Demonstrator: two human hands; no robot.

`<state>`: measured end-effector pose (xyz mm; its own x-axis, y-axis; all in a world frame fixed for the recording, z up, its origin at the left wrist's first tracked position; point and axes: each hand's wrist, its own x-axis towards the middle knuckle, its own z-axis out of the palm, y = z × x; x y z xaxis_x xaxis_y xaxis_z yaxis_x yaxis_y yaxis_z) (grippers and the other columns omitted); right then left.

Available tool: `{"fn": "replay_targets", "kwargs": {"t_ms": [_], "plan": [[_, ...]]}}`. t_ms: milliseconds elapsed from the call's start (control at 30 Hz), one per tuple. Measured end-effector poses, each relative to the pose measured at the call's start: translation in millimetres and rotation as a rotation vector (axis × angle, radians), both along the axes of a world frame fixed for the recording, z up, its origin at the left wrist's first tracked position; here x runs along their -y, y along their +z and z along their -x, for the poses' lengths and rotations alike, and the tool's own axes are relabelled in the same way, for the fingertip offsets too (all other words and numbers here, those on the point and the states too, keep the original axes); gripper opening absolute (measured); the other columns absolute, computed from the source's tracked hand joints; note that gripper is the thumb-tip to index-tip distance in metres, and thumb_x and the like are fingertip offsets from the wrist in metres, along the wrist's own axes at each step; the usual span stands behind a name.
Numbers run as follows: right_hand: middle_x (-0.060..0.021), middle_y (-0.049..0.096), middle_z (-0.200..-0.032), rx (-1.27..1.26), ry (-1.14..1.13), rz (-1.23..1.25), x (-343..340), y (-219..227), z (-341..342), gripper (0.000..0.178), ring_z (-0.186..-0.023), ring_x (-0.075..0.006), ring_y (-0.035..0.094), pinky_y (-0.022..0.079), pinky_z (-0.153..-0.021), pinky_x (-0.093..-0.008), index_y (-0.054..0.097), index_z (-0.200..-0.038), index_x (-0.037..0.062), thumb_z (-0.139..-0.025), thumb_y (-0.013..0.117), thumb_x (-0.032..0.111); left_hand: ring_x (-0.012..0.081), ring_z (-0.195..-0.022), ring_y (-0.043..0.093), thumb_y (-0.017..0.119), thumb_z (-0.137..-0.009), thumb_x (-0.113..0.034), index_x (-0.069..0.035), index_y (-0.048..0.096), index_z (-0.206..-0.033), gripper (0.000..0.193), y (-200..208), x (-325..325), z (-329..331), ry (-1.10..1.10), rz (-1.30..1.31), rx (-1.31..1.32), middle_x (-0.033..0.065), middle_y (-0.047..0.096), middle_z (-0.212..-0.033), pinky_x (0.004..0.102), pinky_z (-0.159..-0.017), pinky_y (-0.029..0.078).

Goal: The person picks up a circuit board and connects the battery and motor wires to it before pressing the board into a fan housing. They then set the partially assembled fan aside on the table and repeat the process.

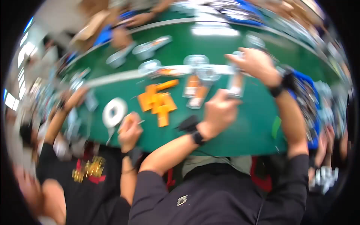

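Between my hands is a grey long-handled device (237, 81), its handle pointing toward me. My left hand (222, 112) is closed at the near end of that handle. My right hand (257, 64) is closed over the far end and hides most of it; blur keeps its fingertips unclear. Left of them lie two similar devices (195, 88) with round, clear grey heads and orange-and-white handles. Another round-headed piece (150, 67) rests farther left. A loose pile of orange rectangular blocks (155, 99) sits on the green table (255, 129).
A white tape roll (114, 111) lies by a neighbour's hand (130, 129) at left. On the right stands a blue bin (317, 108) full of parts. A pale strip (112, 79) crosses the table. Other people work across the table, where grey devices (152, 47) lie.
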<state>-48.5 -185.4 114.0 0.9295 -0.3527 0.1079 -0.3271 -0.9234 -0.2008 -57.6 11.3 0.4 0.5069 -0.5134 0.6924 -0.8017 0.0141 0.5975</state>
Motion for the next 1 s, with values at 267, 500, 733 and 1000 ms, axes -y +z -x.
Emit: {"fn": "replay_targets", "kwargs": {"t_ms": [267, 500, 733, 1000], "plan": [[-0.0188, 0.075, -0.084, -0.092, -0.169, -0.047, 3.7, -37.1, 52.7, 0.06, -0.081, -0.0361, 0.075, 0.06, -0.076, -0.0445, 0.075, -0.087, 0.0028, -0.08, 0.067, 0.062, 0.0262, -0.062, 0.056, 0.06, -0.074, 0.006, -0.002, 0.069, -0.079, 0.013, 1.3, 3.8, 4.3, -0.306, -0.09, -0.055, 0.0116, 0.055, -0.077, 0.0331, -0.056, 0.045], [-0.0244, 0.072, -0.09, -0.11, 0.029, -0.069, 12.9, -9.2, 76.1, 0.066, -0.087, -0.0415, 0.072, 0.058, -0.077, -0.0483, 0.068, -0.1, 0.0002, -0.081, 0.072, 0.063, 0.0208, -0.055, 0.053, 0.067, -0.083, 0.001, -0.005, 0.069, -0.105, 0.023, 3.0, 6.7, 4.3, -0.306, -0.206, -0.194, 0.0077, 0.057, -0.083, 0.0337, -0.052, 0.044], [-0.0171, 0.074, -0.097, 0.071, -0.288, 0.028, 200.9, -6.6, 180.3, 0.022, -0.089, -0.0348, 0.071, 0.056, -0.078, -0.0431, 0.07, -0.104, 0.0024, -0.087, 0.069, 0.017, 0.0213, -0.056, 0.054, 0.072, -0.088, -0.006, -0.007, 0.067, -0.116, 0.029, -2.9, 12.4, 9.8, -0.323, -0.271, -0.195, 0.0078, 0.059, -0.083, 0.0346, -0.052, 0.045], [-0.0042, 0.069, -0.081, 0.08, -0.272, -0.401, 204.3, -51.1, 198.4, 0.023, -0.075, -0.0127, 0.062, 0.052, -0.066, -0.0301, 0.071, -0.095, -0.001, -0.084, 0.077, 0.019, 0.0315, -0.077, 0.069, 0.079, -0.084, -0.015, -0.011, 0.067, -0.119, 0.037, -1.2, 11.7, 11.3, -0.448, -0.382, 0.079, 0.0094, 0.069, -0.094, 0.0396, -0.067, 0.057]]}}
